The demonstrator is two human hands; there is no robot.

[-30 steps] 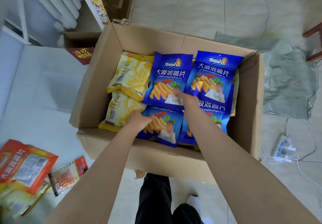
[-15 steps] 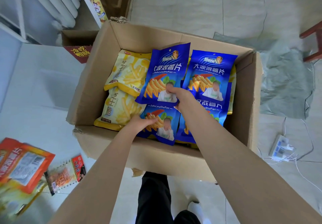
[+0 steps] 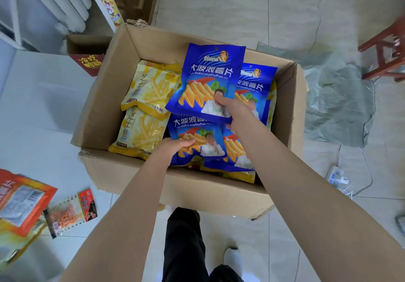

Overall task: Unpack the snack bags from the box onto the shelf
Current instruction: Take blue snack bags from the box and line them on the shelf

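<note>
A: What's left of the cardboard box (image 3: 103, 106)?
B: Orange snack packets (image 3: 24, 202) on a white surface, and a small open carton (image 3: 87, 45) farther back.
A: And inside the box?
B: Two yellow bags (image 3: 151, 86) along its left side, with blue ones across the middle and right.
A: The hands?
B: The left hand (image 3: 175, 148) curls its fingers over the near left corner of the lower blue bag (image 3: 197, 135), which lies flat in the box. The right hand (image 3: 234, 106) pinches the raised blue bag (image 3: 208, 78) at its lower right corner, thumb on the front. That bag stands above the others, reaching up and left from the grip.
A: Further right?
B: A grey cloth (image 3: 337, 99) on the floor.
</note>
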